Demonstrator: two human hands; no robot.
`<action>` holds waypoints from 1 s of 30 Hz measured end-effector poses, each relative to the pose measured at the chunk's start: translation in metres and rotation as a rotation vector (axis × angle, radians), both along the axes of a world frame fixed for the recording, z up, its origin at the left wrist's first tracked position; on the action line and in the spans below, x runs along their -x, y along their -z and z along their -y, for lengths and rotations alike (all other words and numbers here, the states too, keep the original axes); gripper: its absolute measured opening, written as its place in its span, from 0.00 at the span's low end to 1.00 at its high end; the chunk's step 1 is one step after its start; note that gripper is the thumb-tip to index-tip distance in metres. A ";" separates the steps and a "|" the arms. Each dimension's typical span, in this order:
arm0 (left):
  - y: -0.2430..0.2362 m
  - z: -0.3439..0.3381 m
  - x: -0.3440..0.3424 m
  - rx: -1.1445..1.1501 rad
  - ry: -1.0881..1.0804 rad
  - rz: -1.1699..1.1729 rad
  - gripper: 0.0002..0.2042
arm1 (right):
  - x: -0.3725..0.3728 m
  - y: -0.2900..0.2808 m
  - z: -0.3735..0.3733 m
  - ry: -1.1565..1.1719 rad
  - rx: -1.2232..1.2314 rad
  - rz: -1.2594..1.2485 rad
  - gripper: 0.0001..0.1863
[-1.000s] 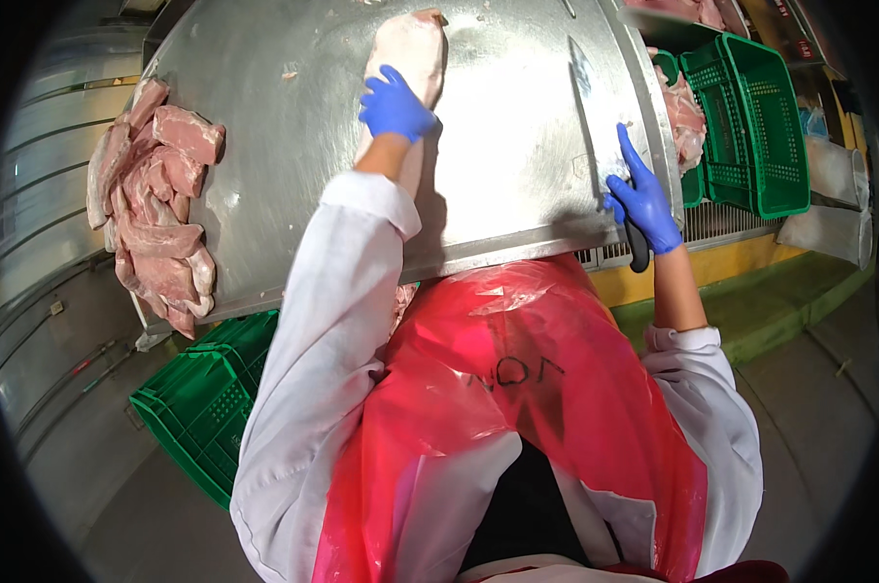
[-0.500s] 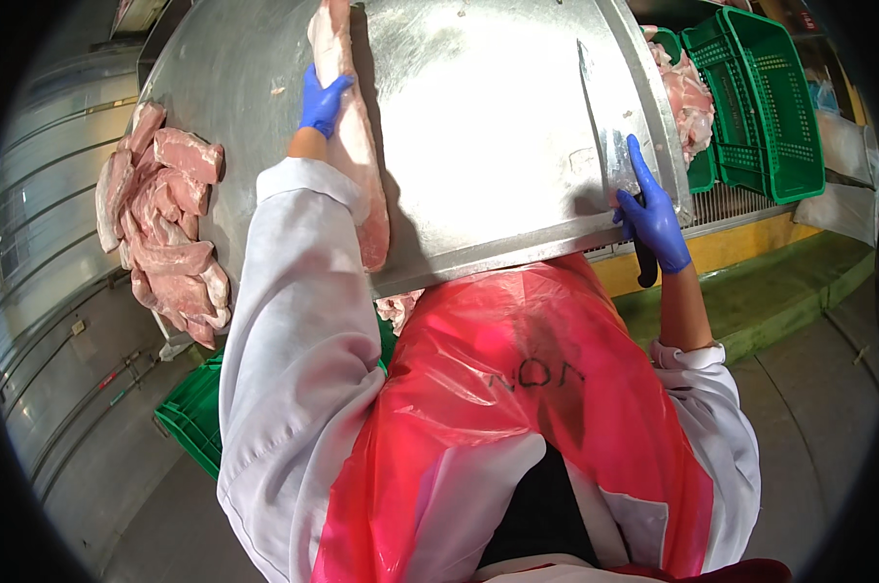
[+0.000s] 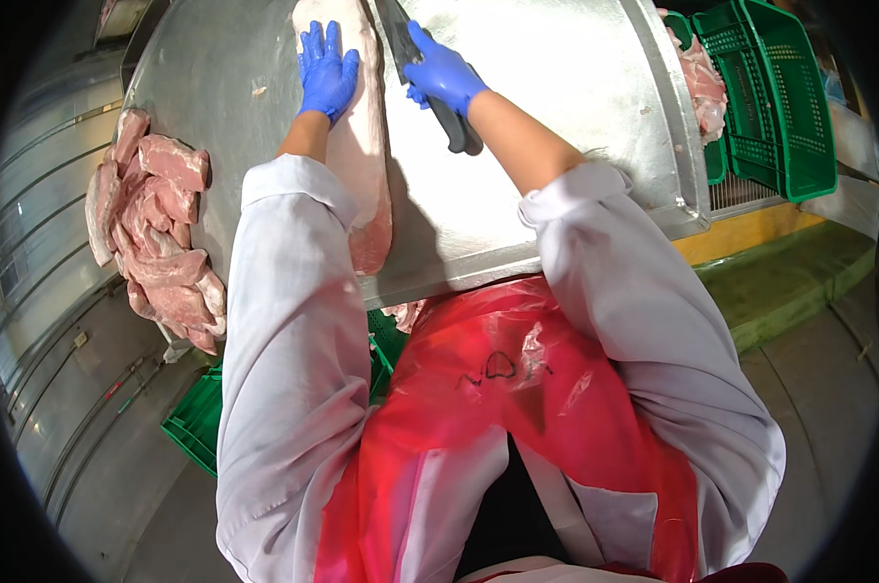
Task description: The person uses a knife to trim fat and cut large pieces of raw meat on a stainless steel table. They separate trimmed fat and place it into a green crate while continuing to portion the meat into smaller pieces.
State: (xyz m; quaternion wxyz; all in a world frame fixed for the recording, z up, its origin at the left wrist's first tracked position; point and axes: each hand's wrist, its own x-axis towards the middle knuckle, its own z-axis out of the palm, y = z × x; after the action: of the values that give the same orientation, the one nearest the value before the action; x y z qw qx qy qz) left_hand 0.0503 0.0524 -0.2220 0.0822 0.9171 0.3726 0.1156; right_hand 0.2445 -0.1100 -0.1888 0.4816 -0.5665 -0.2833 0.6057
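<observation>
A long pale slab of raw meat (image 3: 366, 219) with a fatty surface lies lengthwise on the steel worktop (image 3: 224, 117). My left hand (image 3: 327, 73), in a blue glove, rests on the slab's upper part with fingers spread out. Just right of it, my right hand (image 3: 443, 76), also gloved in blue, grips a knife (image 3: 454, 131) by its black handle; the blade runs toward the top edge, close beside the slab's right side. A pile of pink cut pieces (image 3: 162, 243) lies at the worktop's left end.
Green plastic crates (image 3: 779, 107) stand beyond the right edge, beside more raw meat (image 3: 702, 87). Another green crate (image 3: 191, 418) sits low at the left, under the worktop. A yellow ledge (image 3: 736, 223) and green step (image 3: 770, 291) run along the lower right. My red apron is below.
My right hand has brought the knife from the right edge across to the slab. Over the last second the slab moved left, and my left hand is now spread on top of it.
</observation>
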 end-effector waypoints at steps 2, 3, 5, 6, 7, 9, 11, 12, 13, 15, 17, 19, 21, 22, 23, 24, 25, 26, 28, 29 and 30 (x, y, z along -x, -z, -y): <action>0.001 -0.001 -0.002 0.000 0.015 0.025 0.34 | 0.006 0.003 -0.023 0.029 -0.037 0.009 0.44; 0.004 -0.001 0.003 0.001 0.013 0.040 0.34 | 0.008 -0.013 -0.021 0.006 -0.020 0.062 0.44; 0.008 -0.006 0.006 -0.005 0.039 0.045 0.34 | 0.009 -0.025 -0.029 -0.059 0.050 0.118 0.44; 0.009 -0.008 0.005 -0.009 0.055 0.053 0.34 | 0.012 -0.016 -0.032 -0.065 0.043 0.132 0.45; 0.010 -0.009 0.003 0.018 0.053 0.072 0.35 | 0.015 -0.007 -0.037 -0.070 0.034 0.145 0.46; 0.012 -0.010 0.007 0.010 0.051 0.074 0.35 | 0.028 -0.008 -0.009 -0.156 0.084 0.231 0.46; 0.013 -0.006 0.012 0.029 0.034 0.081 0.36 | 0.035 -0.013 0.000 -0.193 0.103 0.265 0.46; 0.013 -0.007 0.013 0.032 0.042 0.088 0.36 | 0.037 -0.013 0.000 -0.184 0.103 0.256 0.46; 0.013 -0.008 0.014 0.036 0.047 0.096 0.36 | 0.039 -0.013 -0.002 -0.177 0.103 0.246 0.46; 0.009 -0.009 0.009 0.037 0.079 0.096 0.36 | 0.029 -0.016 -0.040 -0.149 0.068 0.287 0.45; 0.007 -0.014 0.005 0.028 0.088 0.086 0.37 | 0.021 -0.010 -0.064 -0.169 0.063 0.334 0.45; 0.008 -0.019 0.001 0.005 0.055 0.108 0.37 | 0.021 -0.001 -0.071 -0.237 0.095 0.385 0.46; 0.011 -0.021 0.007 0.010 0.019 0.113 0.37 | 0.041 0.001 -0.029 -0.256 0.089 0.345 0.46; 0.011 -0.021 0.012 0.016 0.008 0.111 0.37 | 0.051 -0.001 -0.008 -0.292 0.104 0.315 0.45; 0.011 -0.021 0.014 0.018 0.002 0.112 0.37 | 0.059 -0.004 0.009 -0.288 0.112 0.269 0.44; 0.012 -0.023 0.015 0.013 0.009 0.107 0.38 | 0.065 -0.010 0.021 -0.277 0.121 0.220 0.43; 0.013 -0.025 0.016 0.008 0.012 0.102 0.38 | 0.068 -0.017 0.020 -0.274 0.180 0.211 0.43; 0.014 -0.030 0.015 -0.001 0.023 0.099 0.38 | 0.065 -0.021 0.014 -0.267 0.172 0.233 0.43; 0.016 -0.042 0.019 0.001 0.020 0.093 0.41 | 0.058 -0.018 -0.007 -0.278 0.145 0.278 0.44; 0.018 -0.040 0.022 0.012 0.020 0.086 0.43 | 0.056 -0.009 -0.018 -0.234 0.116 0.265 0.44; 0.011 -0.030 0.024 0.043 0.051 0.095 0.44 | 0.053 -0.009 -0.031 -0.186 0.077 0.251 0.45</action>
State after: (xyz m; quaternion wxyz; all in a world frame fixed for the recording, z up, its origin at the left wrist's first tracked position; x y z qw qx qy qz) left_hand 0.0262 0.0821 -0.2329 0.1223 0.9177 0.3473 0.1491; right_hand 0.1915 -0.0789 -0.1799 0.3622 -0.6269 -0.3693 0.5826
